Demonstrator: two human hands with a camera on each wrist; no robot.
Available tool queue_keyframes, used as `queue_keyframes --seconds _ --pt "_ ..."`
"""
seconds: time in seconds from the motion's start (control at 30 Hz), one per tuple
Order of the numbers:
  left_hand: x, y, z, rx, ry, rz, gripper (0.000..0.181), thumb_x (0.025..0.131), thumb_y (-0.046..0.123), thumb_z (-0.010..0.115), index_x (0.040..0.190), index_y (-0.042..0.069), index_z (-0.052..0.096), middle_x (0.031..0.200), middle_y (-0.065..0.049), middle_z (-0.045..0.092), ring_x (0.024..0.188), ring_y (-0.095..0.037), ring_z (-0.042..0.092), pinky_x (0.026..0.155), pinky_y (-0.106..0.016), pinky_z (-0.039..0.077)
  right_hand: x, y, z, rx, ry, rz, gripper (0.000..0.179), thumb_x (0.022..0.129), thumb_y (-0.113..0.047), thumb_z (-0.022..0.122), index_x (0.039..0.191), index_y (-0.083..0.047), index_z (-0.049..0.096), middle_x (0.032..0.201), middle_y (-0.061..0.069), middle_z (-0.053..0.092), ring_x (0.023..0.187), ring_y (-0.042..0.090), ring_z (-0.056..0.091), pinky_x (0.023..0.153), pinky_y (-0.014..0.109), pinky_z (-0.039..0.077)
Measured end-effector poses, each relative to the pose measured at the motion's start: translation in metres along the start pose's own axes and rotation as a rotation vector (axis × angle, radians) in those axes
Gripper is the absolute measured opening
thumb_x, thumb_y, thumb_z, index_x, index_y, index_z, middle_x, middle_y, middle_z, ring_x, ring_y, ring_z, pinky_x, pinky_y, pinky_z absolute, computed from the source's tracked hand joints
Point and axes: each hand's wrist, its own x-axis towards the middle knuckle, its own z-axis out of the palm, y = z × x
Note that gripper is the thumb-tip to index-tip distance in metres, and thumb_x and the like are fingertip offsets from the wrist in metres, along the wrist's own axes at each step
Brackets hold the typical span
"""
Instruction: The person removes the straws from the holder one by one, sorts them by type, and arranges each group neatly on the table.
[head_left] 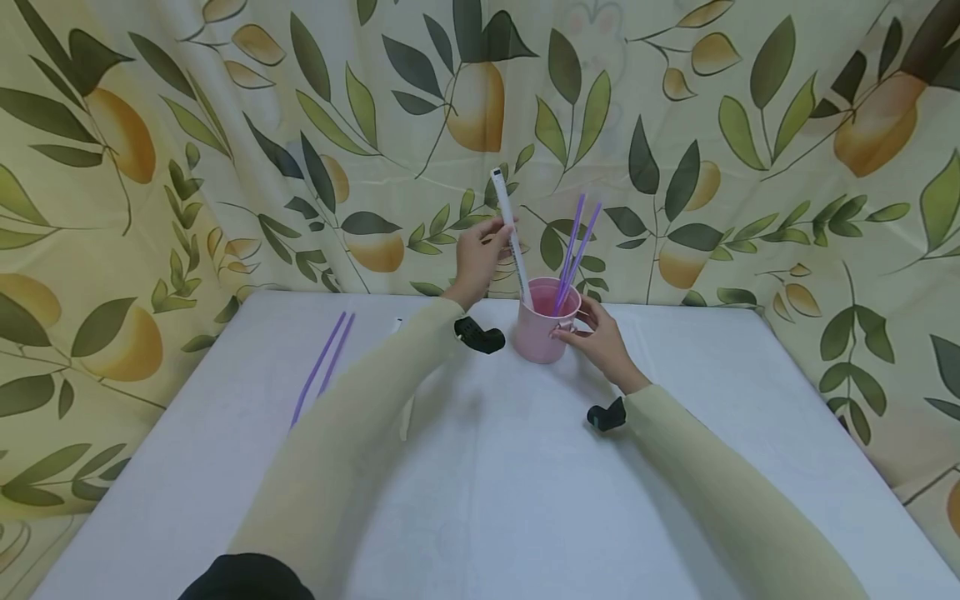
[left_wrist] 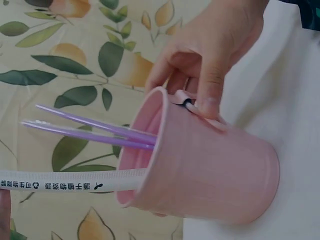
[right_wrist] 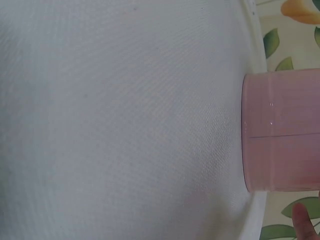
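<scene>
My left hand (head_left: 480, 254) pinches a white paper-wrapped straw (head_left: 509, 225) with dark print, slanting down into a small pink bucket (head_left: 536, 342). Its lower end lies inside the rim, as the wrapped straw (left_wrist: 75, 181) also shows in the left wrist view. Two purple straws (head_left: 572, 254) lean in the bucket. On the bucket's right side, my right hand (head_left: 602, 342) grips the rim by the handle mount; its thumb presses there in the left wrist view. Only the lower part of the bucket (right_wrist: 285, 132) appears in the right wrist view, with a fingertip below it.
Two more purple straws (head_left: 322, 362) lie on the white-covered table (head_left: 525, 500) at the left. A white strip (head_left: 406, 419) is partly hidden by my left forearm. A leaf-and-fruit patterned curtain (head_left: 420, 192) hangs behind the table's far edge.
</scene>
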Motion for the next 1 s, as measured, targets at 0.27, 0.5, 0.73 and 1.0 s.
queue_keyframes --seconds 0.27,0.5,0.73,1.0 --pt "0.007 0.021 -0.006 -0.061 0.040 0.034 0.029 0.094 0.011 0.054 0.119 -0.004 0.061 0.115 -0.026 0.059 0.104 -0.036 0.064 0.083 -0.028 0.057 -0.003 -0.010 -0.002 0.015 -0.015 0.006 0.082 0.079 -0.013 0.075 0.146 -0.009 0.028 0.148 0.015 0.037 0.136 0.033 0.038 0.106 0.048 0.041" --pt "0.002 0.049 -0.012 -0.090 0.045 0.034 0.030 0.095 0.007 0.052 0.121 -0.008 0.057 0.114 -0.023 0.058 0.103 -0.033 0.065 0.086 -0.029 0.056 -0.012 -0.030 -0.001 0.009 -0.027 0.023 0.079 0.081 -0.008 0.072 0.145 -0.002 0.026 0.148 0.020 0.035 0.135 0.037 0.036 0.106 0.050 0.040" --pt "0.011 0.044 -0.018 -0.086 0.064 0.039 0.029 0.094 0.008 0.053 0.120 -0.005 0.059 0.117 -0.025 0.058 0.107 -0.039 0.062 0.084 -0.027 0.057 -0.013 -0.032 0.000 0.003 -0.029 0.023 0.078 0.082 -0.009 0.072 0.146 -0.002 0.026 0.148 0.020 0.035 0.136 0.037 0.036 0.106 0.049 0.040" --pt "0.002 0.038 -0.032 -0.020 0.082 0.024 0.029 0.094 0.007 0.055 0.118 -0.006 0.060 0.112 -0.025 0.059 0.100 -0.035 0.065 0.082 -0.028 0.057 -0.015 -0.034 0.001 -0.014 -0.025 0.029 0.077 0.083 -0.009 0.071 0.146 -0.003 0.026 0.148 0.020 0.035 0.136 0.036 0.035 0.107 0.049 0.039"
